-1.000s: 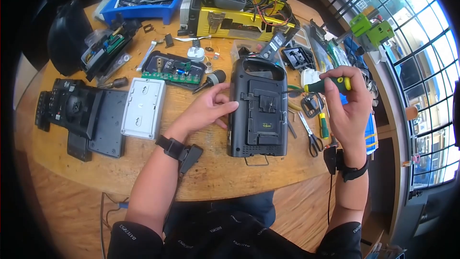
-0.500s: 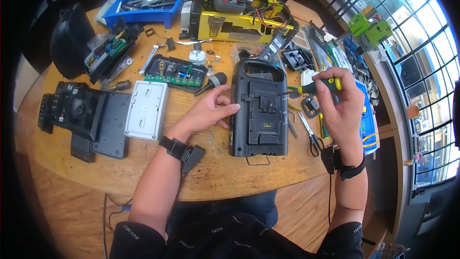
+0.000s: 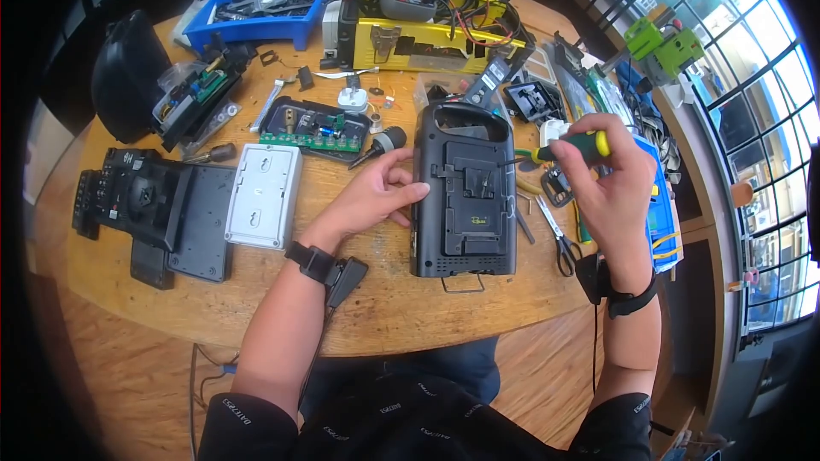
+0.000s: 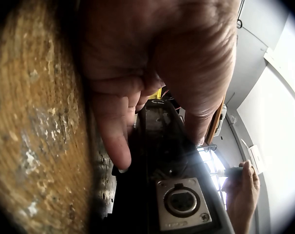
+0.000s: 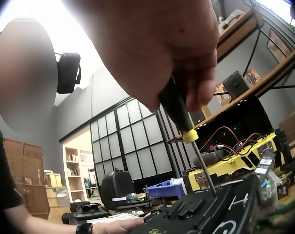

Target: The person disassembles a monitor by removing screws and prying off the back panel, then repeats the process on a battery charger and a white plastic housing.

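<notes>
A black battery charger (image 3: 472,243) with a carry handle lies face up before me; its side shows a round metal socket (image 4: 181,201) in the left wrist view. My left hand (image 3: 367,199) grips its left edge, thumb near the top face and fingers at the side. In my right hand (image 3: 617,183) is a screwdriver (image 3: 572,151) with a green and yellow handle, pinched between thumb and fingers. Its shaft (image 5: 203,168) slants down in the right wrist view, the tip at a spot on the charger's face near the right edge.
Left of the charger lie a white plastic case (image 3: 263,196), a black housing with a green circuit board (image 3: 312,141) and a black mount unit (image 3: 141,201). Scissors (image 3: 559,239) lie at the right. Behind stand a yellow toolbox (image 3: 436,44) and a blue bin (image 3: 260,21).
My right hand has shifted slightly left with the screwdriver, and its fingers have altered their hold on the handle. The left hand keeps its place on the charger.
</notes>
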The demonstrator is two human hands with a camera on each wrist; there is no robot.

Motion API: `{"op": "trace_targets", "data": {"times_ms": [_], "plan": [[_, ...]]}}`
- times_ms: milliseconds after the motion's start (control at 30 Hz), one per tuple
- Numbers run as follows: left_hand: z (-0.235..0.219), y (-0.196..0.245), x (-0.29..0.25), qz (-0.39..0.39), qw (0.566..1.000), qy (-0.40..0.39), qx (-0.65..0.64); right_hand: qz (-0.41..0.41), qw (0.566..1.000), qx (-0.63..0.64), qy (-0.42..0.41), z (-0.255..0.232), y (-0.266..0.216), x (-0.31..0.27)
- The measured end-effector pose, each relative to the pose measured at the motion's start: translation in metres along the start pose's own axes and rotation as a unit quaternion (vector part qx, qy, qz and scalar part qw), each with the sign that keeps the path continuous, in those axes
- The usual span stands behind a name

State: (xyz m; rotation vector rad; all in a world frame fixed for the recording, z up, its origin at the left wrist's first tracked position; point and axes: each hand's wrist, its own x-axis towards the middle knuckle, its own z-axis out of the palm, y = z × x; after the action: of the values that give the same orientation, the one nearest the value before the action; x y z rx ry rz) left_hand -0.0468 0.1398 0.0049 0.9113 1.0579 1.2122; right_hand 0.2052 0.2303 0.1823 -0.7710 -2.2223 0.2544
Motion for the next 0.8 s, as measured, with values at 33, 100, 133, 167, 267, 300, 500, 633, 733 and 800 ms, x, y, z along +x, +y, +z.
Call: {"op": "trace_targets", "data": {"times_ms": [33, 100, 133, 167, 267, 300, 500, 633, 733, 800], "plan": [[0.001, 0.000, 0.000, 0.001, 1.000, 0.005, 0.000, -0.018, 0.998, -0.055, -0.020, -0.002, -0.003, 0.001], [0.001, 0.000, 0.000, 0.000, 1.000, 0.009, 0.000, -0.017, 0.995, -0.093, -0.007, 0.001, -0.006, 0.006], [0.001, -0.001, 0.000, 0.003, 1.000, 0.008, 0.003, -0.019, 0.991, -0.131, 0.006, 0.003, -0.007, 0.008], [0.000, -0.001, 0.000, 0.006, 1.000, 0.007, 0.005, -0.019, 0.991, -0.130, 0.006, 0.002, -0.008, 0.011], [0.001, 0.000, 0.000, 0.005, 1.000, 0.007, 0.005, -0.032, 0.981, -0.192, 0.005, 0.000, -0.009, 0.015], [0.001, 0.000, 0.000, 0.004, 1.000, 0.007, 0.005, -0.013, 0.981, -0.194, -0.013, -0.001, -0.008, 0.017], [0.000, -0.002, 0.001, 0.008, 1.000, 0.005, 0.004, -0.045, 0.994, -0.020, -0.095, -0.010, -0.001, 0.025], [0.000, -0.001, 0.001, 0.008, 1.000, 0.007, 0.004, -0.037, 0.986, -0.081, -0.142, -0.019, -0.015, 0.025], [0.001, 0.000, 0.001, 0.004, 1.000, 0.008, 0.003, 0.004, 0.989, -0.083, -0.124, -0.016, -0.004, 0.023], [0.000, 0.000, -0.001, 0.002, 1.000, 0.009, 0.004, -0.028, 0.993, -0.061, -0.100, -0.013, -0.006, 0.025]]}}
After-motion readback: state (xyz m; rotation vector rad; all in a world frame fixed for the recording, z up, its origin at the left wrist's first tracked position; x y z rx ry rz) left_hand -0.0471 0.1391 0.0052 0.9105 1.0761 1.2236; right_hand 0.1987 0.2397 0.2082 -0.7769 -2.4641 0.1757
